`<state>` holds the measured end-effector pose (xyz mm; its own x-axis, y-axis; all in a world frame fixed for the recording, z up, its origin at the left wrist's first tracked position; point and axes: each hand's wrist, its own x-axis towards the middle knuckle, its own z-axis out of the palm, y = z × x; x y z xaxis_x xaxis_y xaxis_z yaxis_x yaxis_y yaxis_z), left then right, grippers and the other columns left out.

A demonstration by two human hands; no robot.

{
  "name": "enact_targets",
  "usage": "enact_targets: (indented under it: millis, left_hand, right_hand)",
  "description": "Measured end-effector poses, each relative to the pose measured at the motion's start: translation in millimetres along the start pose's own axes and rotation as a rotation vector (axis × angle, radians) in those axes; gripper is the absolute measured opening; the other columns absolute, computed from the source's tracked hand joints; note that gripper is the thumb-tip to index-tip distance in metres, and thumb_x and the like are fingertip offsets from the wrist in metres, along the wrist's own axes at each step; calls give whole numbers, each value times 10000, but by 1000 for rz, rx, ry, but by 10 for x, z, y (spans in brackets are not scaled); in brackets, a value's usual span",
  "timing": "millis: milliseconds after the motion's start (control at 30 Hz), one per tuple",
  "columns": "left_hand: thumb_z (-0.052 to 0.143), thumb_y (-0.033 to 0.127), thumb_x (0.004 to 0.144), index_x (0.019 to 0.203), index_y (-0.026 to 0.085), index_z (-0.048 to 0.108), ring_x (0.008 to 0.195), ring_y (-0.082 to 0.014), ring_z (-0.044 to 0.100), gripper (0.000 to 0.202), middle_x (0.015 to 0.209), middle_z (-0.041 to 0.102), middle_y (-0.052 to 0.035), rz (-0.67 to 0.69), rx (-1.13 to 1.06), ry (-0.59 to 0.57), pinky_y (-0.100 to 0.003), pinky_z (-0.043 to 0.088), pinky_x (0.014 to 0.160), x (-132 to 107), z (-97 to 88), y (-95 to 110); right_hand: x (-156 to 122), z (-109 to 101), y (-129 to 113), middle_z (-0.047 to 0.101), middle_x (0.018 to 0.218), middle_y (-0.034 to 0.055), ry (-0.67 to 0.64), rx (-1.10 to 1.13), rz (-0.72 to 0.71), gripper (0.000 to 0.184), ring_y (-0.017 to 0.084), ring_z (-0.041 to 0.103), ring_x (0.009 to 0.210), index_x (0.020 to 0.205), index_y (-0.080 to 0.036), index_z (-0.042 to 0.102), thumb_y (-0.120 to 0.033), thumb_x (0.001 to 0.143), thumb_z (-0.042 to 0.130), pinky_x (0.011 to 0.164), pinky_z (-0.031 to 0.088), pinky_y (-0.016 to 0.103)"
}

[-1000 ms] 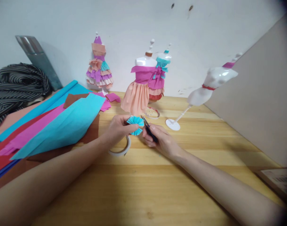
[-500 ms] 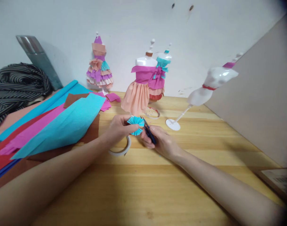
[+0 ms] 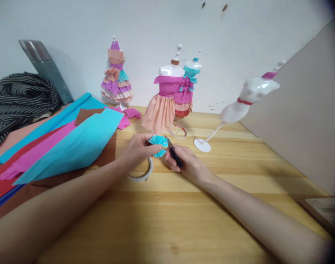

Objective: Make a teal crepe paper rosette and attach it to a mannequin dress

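Observation:
My left hand [image 3: 140, 149] pinches a round, pleated turquoise paper rosette [image 3: 158, 140] between thumb and fingers. Just to its right, my right hand [image 3: 185, 161] is closed around small dark-handled scissors [image 3: 175, 155], whose blades point up and left at the rosette's right edge. Whether the blades touch the paper I cannot tell. Below my left hand, a roll of tape [image 3: 142, 178] lies on the table, partly covered by the hand. Right behind the rosette stands a mini mannequin [image 3: 159, 110] in a magenta top and peach pleated skirt.
Coloured crepe paper sheets [image 3: 74, 146] spread over the left side, near striped cloth [image 3: 24, 91] and a leaning bottle [image 3: 48, 69]. Two more dressed mannequins stand along the wall, one in ruffles [image 3: 116, 82]. A bare white mannequin [image 3: 239, 104] leans at right. A clear ring [image 3: 179, 136] lies behind my hands.
Both hands stay nearly in place, with the rosette and scissors still held. The scissor tips have shifted very slightly at the rosette's edge.

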<state>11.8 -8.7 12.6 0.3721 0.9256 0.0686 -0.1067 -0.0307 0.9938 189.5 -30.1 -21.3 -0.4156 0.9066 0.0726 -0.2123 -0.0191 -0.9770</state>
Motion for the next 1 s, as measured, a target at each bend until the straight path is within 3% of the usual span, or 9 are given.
enact_targets:
  millis: [333, 600, 1000]
  left_hand:
    - [712, 232, 649, 646, 120, 677, 573, -91, 537, 117, 601, 634, -10, 46, -15, -46, -214, 422, 569, 17, -29, -92]
    - [697, 241, 624, 577, 137, 633, 503, -73, 442, 132, 517, 557, 18, 3, 47, 27, -201, 323, 469, -1, -8, -8]
    - [695, 213, 625, 625, 135, 667, 542, -89, 503, 83, 575, 620, -3, -15, -19, -30, -211, 371, 507, -5, -5, -8]
  right_hand:
    - [5, -2, 2, 425, 539, -51, 1, -1, 11, 415, 73, 329, 429, 741, -151, 608, -560, 810, 607, 426, 177, 250]
    - [0, -3, 14, 430, 539, -53, 9, 6, 14, 399, 74, 332, 426, 744, -153, 608, -547, 813, 608, 427, 188, 244]
    - [10, -18, 54, 374, 547, -64, -23, 2, 3, 403, 67, 283, 425, 753, -160, 588, -552, 847, 573, 422, 162, 247]
